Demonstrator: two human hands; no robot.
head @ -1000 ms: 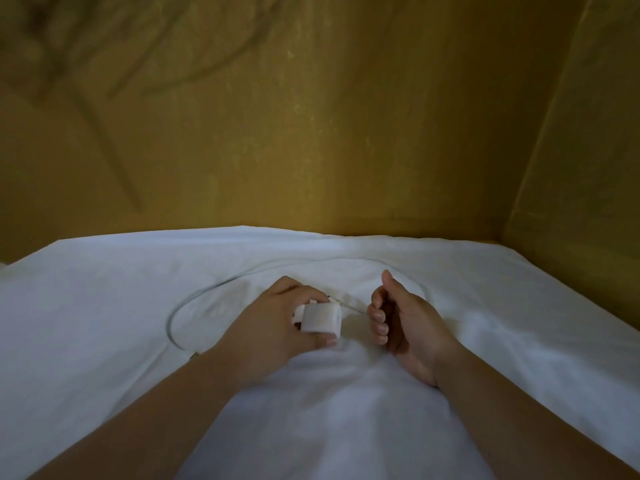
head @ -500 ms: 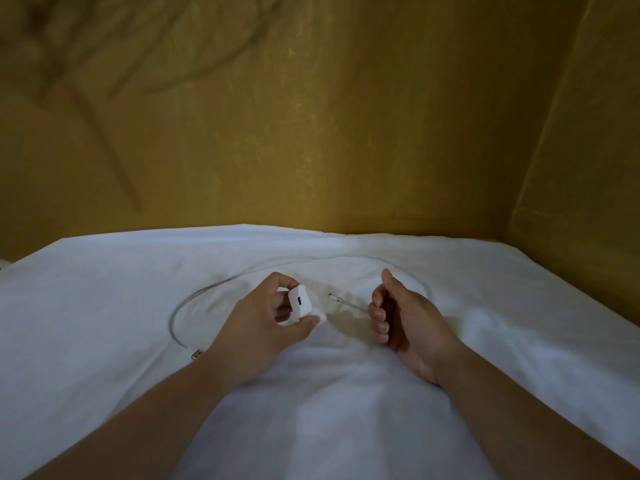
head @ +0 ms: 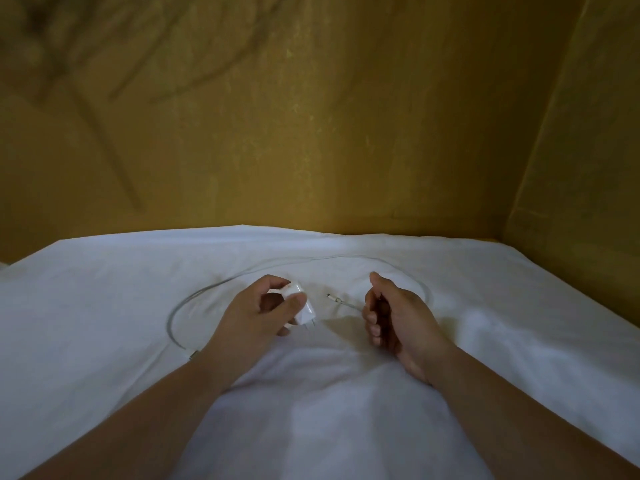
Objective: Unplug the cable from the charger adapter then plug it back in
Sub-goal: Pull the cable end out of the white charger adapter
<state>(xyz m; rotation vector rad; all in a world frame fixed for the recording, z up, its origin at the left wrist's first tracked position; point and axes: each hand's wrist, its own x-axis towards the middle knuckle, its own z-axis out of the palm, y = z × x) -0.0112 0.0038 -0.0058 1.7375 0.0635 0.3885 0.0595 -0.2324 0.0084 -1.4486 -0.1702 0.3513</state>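
My left hand [head: 256,315] grips a small white charger adapter [head: 304,308], held just above the white sheet with its prongs pointing down and to the right. The thin white cable [head: 207,292] is out of the adapter. Its plug end [head: 334,299] points left toward the adapter, a short gap away. My right hand [head: 394,317] is curled around the cable a little behind that plug. From there the cable loops round the far side of both hands and ends at a second connector [head: 194,356] beside my left wrist.
A white sheet [head: 104,306] covers the whole work surface, with soft folds in front of me. A mustard-yellow wall [head: 311,133] rises behind it and a second wall [head: 588,168] closes the right side.
The adapter and the cable plug have drawn apart. My left hand has turned the adapter, so its prongs now point down to the right. My right hand has barely moved.
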